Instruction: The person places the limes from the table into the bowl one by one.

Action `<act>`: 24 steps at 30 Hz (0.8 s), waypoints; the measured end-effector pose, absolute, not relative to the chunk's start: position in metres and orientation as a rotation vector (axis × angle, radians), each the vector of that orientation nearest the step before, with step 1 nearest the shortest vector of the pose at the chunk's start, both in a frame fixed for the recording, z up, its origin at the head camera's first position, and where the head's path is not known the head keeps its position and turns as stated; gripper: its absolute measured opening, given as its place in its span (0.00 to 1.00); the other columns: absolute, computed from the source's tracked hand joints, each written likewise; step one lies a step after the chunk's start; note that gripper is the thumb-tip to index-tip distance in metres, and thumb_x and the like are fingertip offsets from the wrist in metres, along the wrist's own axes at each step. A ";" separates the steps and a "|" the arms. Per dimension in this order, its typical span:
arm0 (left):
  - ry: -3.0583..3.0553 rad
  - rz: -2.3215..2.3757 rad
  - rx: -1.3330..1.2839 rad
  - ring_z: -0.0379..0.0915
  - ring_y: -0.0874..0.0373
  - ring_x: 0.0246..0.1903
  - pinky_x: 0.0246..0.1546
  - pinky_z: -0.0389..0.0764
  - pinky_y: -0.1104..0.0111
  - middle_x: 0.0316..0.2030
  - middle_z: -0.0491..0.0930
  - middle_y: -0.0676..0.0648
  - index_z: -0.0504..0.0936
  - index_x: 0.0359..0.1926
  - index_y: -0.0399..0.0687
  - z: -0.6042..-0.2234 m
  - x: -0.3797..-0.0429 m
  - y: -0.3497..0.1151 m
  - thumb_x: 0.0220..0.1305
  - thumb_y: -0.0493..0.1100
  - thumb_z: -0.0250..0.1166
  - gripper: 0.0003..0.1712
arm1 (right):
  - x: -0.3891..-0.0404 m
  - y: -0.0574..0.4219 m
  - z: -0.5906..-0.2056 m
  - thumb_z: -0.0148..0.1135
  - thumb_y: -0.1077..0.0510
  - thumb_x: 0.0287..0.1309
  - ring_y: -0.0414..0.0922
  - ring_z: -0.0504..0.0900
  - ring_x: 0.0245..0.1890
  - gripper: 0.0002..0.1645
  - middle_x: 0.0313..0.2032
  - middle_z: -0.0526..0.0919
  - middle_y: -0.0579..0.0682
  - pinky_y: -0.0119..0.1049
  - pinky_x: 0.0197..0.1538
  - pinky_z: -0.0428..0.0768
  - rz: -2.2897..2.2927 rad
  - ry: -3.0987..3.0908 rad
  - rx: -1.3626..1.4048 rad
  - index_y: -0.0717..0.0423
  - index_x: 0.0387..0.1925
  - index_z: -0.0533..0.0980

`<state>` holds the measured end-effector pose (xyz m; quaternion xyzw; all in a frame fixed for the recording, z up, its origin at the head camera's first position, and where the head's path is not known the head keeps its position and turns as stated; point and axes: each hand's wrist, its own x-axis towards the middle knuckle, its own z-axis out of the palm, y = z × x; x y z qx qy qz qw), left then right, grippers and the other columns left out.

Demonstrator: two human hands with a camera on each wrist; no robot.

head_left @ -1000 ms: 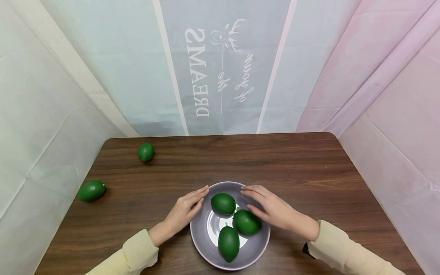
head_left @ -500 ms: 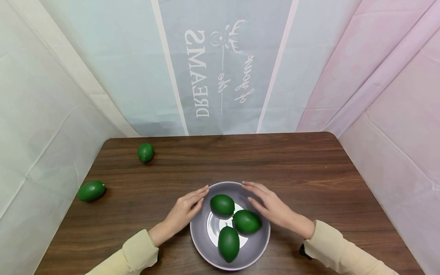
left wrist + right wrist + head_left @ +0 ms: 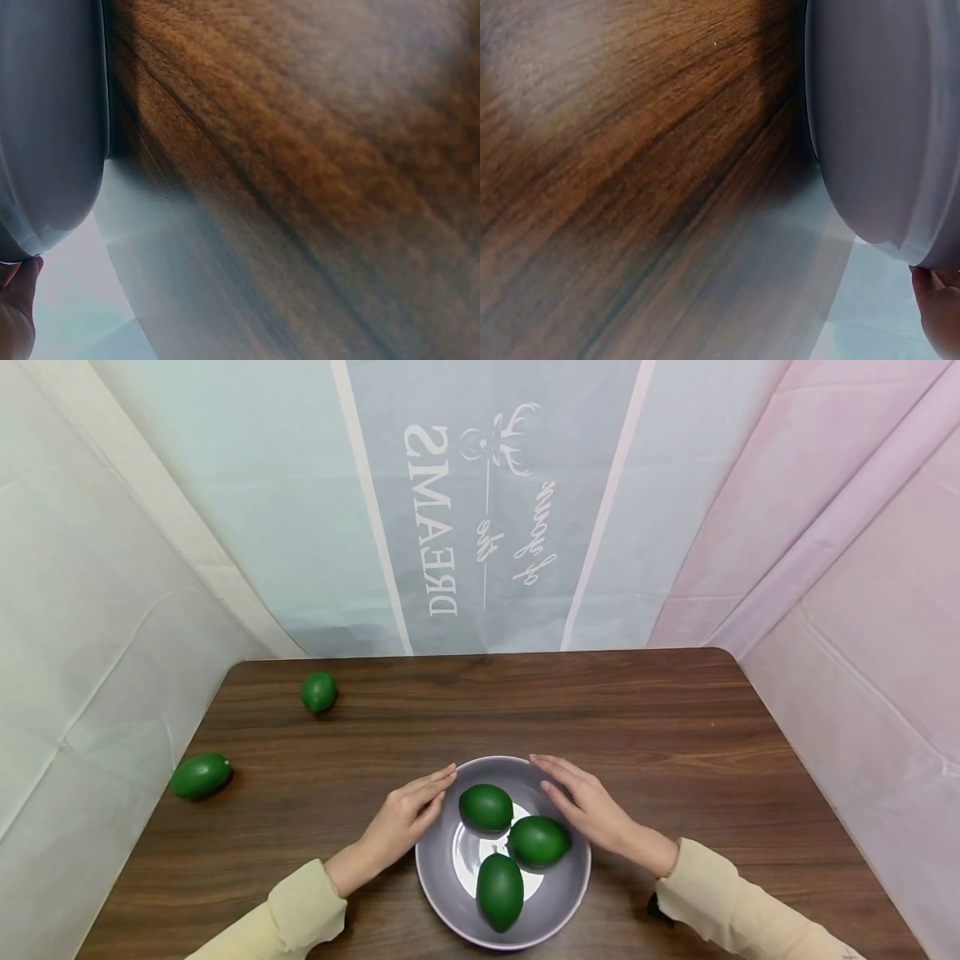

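A grey-purple bowl (image 3: 442, 883) stands on the table near the front, with its side filling part of both wrist views. Inside it lie three dark green, oval, lime-like fruits: one toward the back (image 3: 486, 807), one at the right (image 3: 538, 841) and one in front (image 3: 499, 892). My left hand (image 3: 401, 821) lies along the bowl's left side, its fingers nearly straight and the fingertips at the rim. At the right side my right hand (image 3: 592, 810) mirrors it, fingers extended and thumb over the rim. In the wrist views, fingertips (image 3: 30, 274) meet the bowl's edge.
Two more green fruits rest on the brown wooden table (image 3: 675, 735): one (image 3: 318, 692) near the back left, another (image 3: 201, 776) by the left edge. A printed cloth (image 3: 480, 527) hangs behind the table, and pale cloth walls stand on both sides.
My right hand has drawn back from over the right-hand fruit to the bowl's rim. The back and right fruits have shifted slightly in the bowl. My left hand stays in place.
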<state>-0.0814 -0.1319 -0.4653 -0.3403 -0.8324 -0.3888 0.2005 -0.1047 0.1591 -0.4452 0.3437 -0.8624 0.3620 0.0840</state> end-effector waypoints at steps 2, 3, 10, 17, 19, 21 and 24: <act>-2.330 -1.088 -0.951 0.74 0.51 0.50 0.51 0.72 0.75 0.51 0.76 0.40 0.78 0.48 0.32 -0.466 -0.082 -0.132 0.53 0.27 0.60 0.19 | -0.106 0.158 -0.447 0.56 0.65 0.58 0.49 0.74 0.54 0.22 0.53 0.75 0.53 0.47 0.54 0.73 1.083 -2.566 1.017 0.62 0.55 0.71; -2.338 -1.093 -0.948 0.74 0.51 0.50 0.52 0.71 0.75 0.51 0.76 0.40 0.78 0.49 0.32 -0.466 -0.081 -0.132 0.54 0.27 0.60 0.18 | -0.106 0.158 -0.448 0.56 0.66 0.58 0.50 0.74 0.53 0.22 0.53 0.76 0.53 0.47 0.53 0.73 1.085 -2.559 1.018 0.62 0.55 0.72; -2.358 -1.087 -0.937 0.73 0.52 0.51 0.52 0.72 0.73 0.52 0.76 0.40 0.78 0.49 0.33 -0.467 -0.081 -0.133 0.55 0.28 0.60 0.18 | -0.107 0.158 -0.451 0.55 0.67 0.57 0.49 0.76 0.51 0.21 0.50 0.78 0.53 0.45 0.52 0.75 1.101 -2.541 1.015 0.62 0.55 0.72; -2.361 -1.076 -0.945 0.73 0.51 0.51 0.54 0.68 0.78 0.52 0.76 0.40 0.77 0.50 0.32 -0.467 -0.080 -0.133 0.58 0.30 0.57 0.17 | -0.108 0.158 -0.454 0.53 0.68 0.59 0.45 0.76 0.50 0.20 0.49 0.79 0.50 0.37 0.52 0.75 1.172 -2.524 0.996 0.62 0.53 0.73; -2.353 -1.070 -0.950 0.73 0.51 0.51 0.54 0.67 0.79 0.51 0.76 0.39 0.77 0.50 0.32 -0.468 -0.081 -0.133 0.58 0.30 0.57 0.17 | -0.108 0.158 -0.455 0.53 0.69 0.59 0.45 0.76 0.50 0.19 0.49 0.79 0.50 0.36 0.52 0.75 1.186 -2.515 0.998 0.62 0.53 0.73; -2.354 -1.070 -0.949 0.73 0.51 0.51 0.54 0.66 0.80 0.51 0.76 0.39 0.77 0.50 0.32 -0.468 -0.081 -0.133 0.58 0.30 0.57 0.17 | -0.108 0.159 -0.456 0.52 0.70 0.58 0.46 0.77 0.50 0.20 0.49 0.79 0.51 0.36 0.51 0.76 1.184 -2.506 0.999 0.63 0.53 0.73; -2.359 -1.058 -0.947 0.73 0.51 0.51 0.55 0.66 0.80 0.52 0.76 0.39 0.77 0.50 0.33 -0.468 -0.081 -0.133 0.58 0.30 0.58 0.18 | -0.107 0.159 -0.457 0.52 0.72 0.57 0.48 0.77 0.50 0.21 0.49 0.79 0.52 0.39 0.51 0.76 1.183 -2.505 0.994 0.62 0.53 0.73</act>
